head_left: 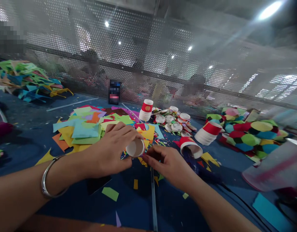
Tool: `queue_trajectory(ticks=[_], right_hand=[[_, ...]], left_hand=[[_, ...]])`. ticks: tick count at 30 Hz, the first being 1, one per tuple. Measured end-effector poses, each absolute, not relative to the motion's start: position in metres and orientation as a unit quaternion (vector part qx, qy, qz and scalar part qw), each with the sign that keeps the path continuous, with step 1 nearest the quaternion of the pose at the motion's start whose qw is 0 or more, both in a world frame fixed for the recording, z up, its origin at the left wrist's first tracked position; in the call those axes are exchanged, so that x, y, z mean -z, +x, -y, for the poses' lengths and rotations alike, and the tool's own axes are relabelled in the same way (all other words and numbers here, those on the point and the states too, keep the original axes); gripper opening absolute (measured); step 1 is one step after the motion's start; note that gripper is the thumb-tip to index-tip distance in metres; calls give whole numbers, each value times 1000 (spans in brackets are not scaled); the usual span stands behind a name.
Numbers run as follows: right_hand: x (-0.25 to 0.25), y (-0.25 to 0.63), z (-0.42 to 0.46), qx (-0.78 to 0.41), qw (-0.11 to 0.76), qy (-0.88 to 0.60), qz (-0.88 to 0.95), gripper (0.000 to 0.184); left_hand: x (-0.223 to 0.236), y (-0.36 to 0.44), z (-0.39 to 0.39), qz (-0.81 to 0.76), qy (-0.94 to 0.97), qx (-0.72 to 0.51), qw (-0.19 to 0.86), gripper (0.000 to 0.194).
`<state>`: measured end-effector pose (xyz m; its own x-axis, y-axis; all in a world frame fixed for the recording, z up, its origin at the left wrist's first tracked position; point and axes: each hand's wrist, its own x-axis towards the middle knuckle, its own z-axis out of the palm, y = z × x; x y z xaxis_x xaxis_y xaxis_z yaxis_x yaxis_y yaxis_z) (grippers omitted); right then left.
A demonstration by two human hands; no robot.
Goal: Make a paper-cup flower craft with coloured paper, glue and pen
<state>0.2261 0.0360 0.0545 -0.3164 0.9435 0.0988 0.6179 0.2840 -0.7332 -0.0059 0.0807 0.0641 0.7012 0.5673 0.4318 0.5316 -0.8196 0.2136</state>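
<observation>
A white paper cup (135,148) lies tilted with its open mouth towards me. My left hand (114,145), a silver bangle on its wrist, is closed round it from the left and above. At the cup's right edge, the fingertips of my right hand (164,161) are pinched together, touching or nearly touching the rim. What they pinch is too small to make out; a bit of pink shows there. Small coloured paper scraps (136,184) lie beneath and in front of both hands.
Behind my left hand is a pile of coloured paper (87,129). Stacked red-and-white cups (146,110) stand farther back, beside heaped white discs (169,119). To the right are a corded tool (199,167) in a cup, a translucent pitcher (271,167) and colourful balls (254,133).
</observation>
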Motion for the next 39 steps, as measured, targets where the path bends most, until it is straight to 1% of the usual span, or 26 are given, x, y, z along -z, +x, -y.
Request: queue_trajectory(ticks=[4,7,12,17,23,27,31,33,36,39], right_hand=[[-50,218,-39,-377,293,-499,723,25],[-51,217,-41,-404,296,-508,701,24],[-53,219,-41,-418,289,-502,700,27],[-52,220,-41,-425,291,-500,696,25],[-50,221,-41,-441,293,-494,689,27],[-51,222,-41,-438,287,-499,691,24],[-51,224,-41,-399,289,-493,717,20],[-51,225,-41,-357,288,-489,742,20],[-52,226,-38,-294,286,-491,769,20],[-56,226,-35,-216,276,-483,803,21]], left_hand=[[-65,-6,-79,-284,924,-256,32,42],[-65,-6,-80,-284,922,-262,34,45],[-65,-8,-81,-294,919,-258,45,46],[-68,-8,-80,-296,921,-250,47,45],[-65,-9,-83,-315,915,-249,44,44],[-64,-10,-85,-310,918,-242,46,47],[-65,-13,-87,-296,928,-216,67,58],[-65,-14,-89,-292,929,-207,94,58],[-64,-16,-92,-277,928,-208,137,47],[-65,-16,-94,-252,931,-215,151,35]])
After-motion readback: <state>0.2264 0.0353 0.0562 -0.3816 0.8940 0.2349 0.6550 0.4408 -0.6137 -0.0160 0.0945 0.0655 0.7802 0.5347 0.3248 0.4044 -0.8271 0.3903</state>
